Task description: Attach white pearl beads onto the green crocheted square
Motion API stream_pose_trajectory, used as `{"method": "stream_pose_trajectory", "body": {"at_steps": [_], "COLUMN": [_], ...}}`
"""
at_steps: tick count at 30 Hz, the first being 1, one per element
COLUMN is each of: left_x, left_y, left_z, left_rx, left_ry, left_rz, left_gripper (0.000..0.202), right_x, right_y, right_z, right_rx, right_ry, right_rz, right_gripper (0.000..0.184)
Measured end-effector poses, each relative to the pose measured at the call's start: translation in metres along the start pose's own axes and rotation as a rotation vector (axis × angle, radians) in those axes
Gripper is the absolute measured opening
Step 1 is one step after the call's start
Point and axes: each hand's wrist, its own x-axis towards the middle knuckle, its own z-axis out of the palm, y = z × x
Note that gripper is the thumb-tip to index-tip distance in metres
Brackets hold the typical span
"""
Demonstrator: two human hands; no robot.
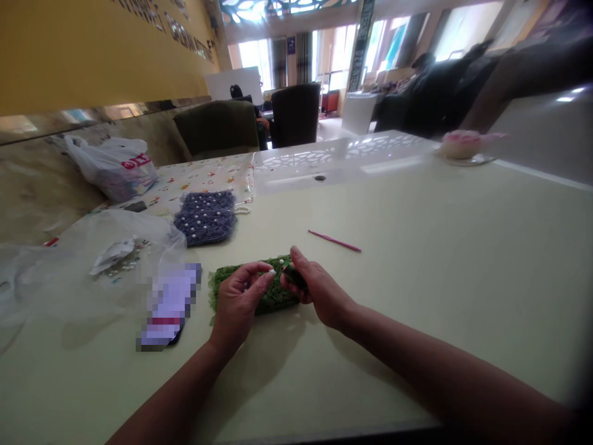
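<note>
Over a green, ruffled crocheted piece (pixel 273 298) on the table, my two hands are close together. My left hand (pixel 243 296) is closed in a pinch on a small white pearl bead (pixel 272 272). Wrapped in the fingers of my right hand (pixel 317 287) is a dark green lighter (pixel 293 274), its top pointing at the bead and the thumb raised above it. Another white bead shows on the green piece between the hands. A pink crochet hook (pixel 334 241) lies beyond my right hand.
A purple crocheted pouch (pixel 206 216) dotted with pearls lies at the back left. Nearer are a thin plastic bag (pixel 162 232) with loose beads and a blurred phone (pixel 171 303). A full carrier bag (pixel 123 170) stands by the wall; a pink flower cup (pixel 461 145) sits far right.
</note>
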Motion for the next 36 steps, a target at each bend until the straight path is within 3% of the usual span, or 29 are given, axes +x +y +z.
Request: {"method": "stream_pose_trajectory", "body": {"at_steps": [7, 17, 36], "left_x": [-0.0001, -0.0011, -0.0022], "left_y": [-0.0003, 0.0004, 0.0015], "left_z": [0.0002, 0.0011, 0.0019], "left_rx": [0.017, 0.004, -0.017], "left_ry": [0.005, 0.014, 0.016], "left_rz": [0.004, -0.009, -0.016], "left_gripper": [0.022, 0.022, 0.022], "right_x": [-0.0045, -0.0071, -0.0083], "right_y": [-0.0074, -0.0068, -0.0084], "right_z": [0.0047, 0.0047, 0.0062], "right_rx": [0.056, -0.001, -0.04], "right_ry": [0.025, -0.009, -0.034], "right_rz": [0.022, -0.055, -0.023], "right_gripper": [0.038, 0.031, 0.034]}}
